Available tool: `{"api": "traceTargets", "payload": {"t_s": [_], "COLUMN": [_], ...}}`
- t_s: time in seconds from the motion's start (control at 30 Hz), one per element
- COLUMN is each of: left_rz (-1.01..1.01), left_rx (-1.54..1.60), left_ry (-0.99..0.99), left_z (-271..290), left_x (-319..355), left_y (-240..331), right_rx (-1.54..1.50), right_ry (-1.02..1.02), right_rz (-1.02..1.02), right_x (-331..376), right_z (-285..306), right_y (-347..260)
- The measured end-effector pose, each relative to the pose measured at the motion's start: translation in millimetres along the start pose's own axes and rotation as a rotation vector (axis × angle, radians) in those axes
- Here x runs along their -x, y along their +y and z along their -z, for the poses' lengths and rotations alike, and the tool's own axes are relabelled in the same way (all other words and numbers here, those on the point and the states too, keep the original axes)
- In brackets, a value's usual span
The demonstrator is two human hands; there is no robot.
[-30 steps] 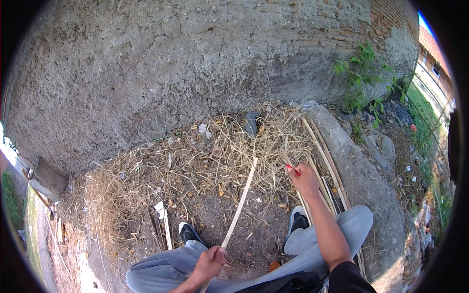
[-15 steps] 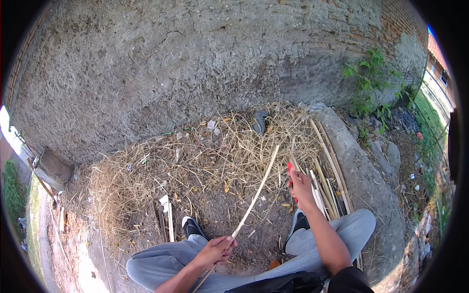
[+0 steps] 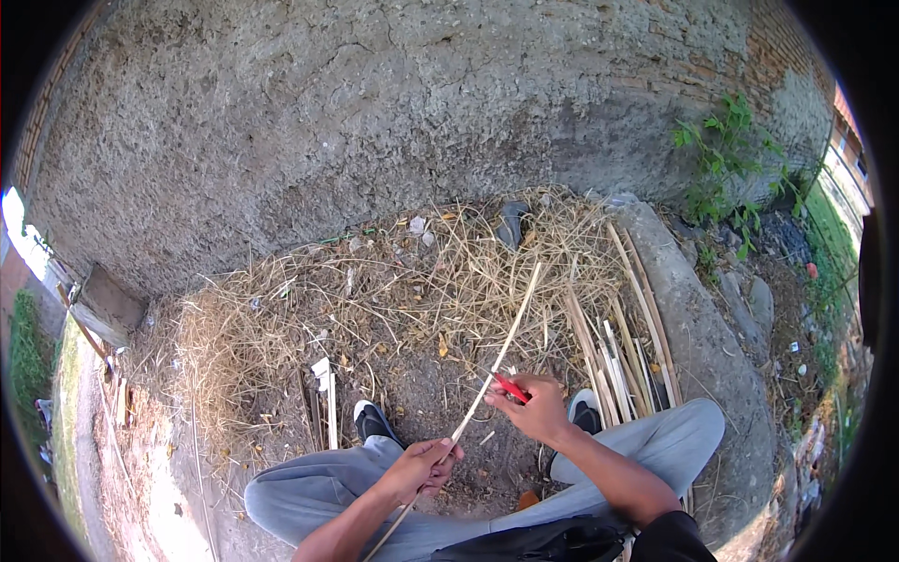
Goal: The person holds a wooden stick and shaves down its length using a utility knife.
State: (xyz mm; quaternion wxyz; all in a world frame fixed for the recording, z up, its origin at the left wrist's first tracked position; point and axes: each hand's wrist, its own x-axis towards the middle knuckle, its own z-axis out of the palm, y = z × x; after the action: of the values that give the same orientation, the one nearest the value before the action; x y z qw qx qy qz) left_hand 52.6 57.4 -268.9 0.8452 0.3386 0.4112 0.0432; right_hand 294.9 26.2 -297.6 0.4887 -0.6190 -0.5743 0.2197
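Note:
A long, thin, pale bamboo strip (image 3: 518, 319) slants up and away from my lap, its far end over the shavings. My left hand (image 3: 424, 469) is closed around its lower part, and the tail runs back under my forearm. In my closed right hand (image 3: 536, 410) is a red-handled knife (image 3: 511, 387). It meets the strip about midway along the length beyond my left hand; the blade hardly shows at this angle.
Curly, pale shavings (image 3: 393, 281) cover the ground before a rough wall (image 3: 375, 122). Several split strips (image 3: 613, 375) lie by my right knee, along a concrete slab (image 3: 698, 328). A dark grey scrap (image 3: 510, 225) rests near the wall. A leafy plant (image 3: 721, 140) grows at right.
My right hand has come left and down with the knife, from apart to against the strip. My left hand keeps its hold, nearly in place. The view has shifted slightly.

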Motion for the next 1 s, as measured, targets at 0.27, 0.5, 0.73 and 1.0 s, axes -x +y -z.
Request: {"api": "traceTargets", "payload": {"t_s": [0.27,0.5,0.73,1.0], "left_rz": [-0.019,-0.026,-0.096,-0.049], "left_rx": [0.017,-0.033,-0.084,-0.011], "left_ry": [-0.004,0.034,0.067,0.023], "left_z": [1,-3,-2,-2], "left_x": [0,-1,-8,-7], "left_y": [-3,-3,-11,-8], "right_rx": [0.024,0.055,0.076,-0.315], "right_ry": [-0.167,-0.234,-0.065,-0.181], "right_rz": [0.24,0.257,0.333,-0.254], "right_x": [6,8,16,17], "right_z": [-8,-8,-22,-29], "right_y": [-8,-11,-12,1]}}
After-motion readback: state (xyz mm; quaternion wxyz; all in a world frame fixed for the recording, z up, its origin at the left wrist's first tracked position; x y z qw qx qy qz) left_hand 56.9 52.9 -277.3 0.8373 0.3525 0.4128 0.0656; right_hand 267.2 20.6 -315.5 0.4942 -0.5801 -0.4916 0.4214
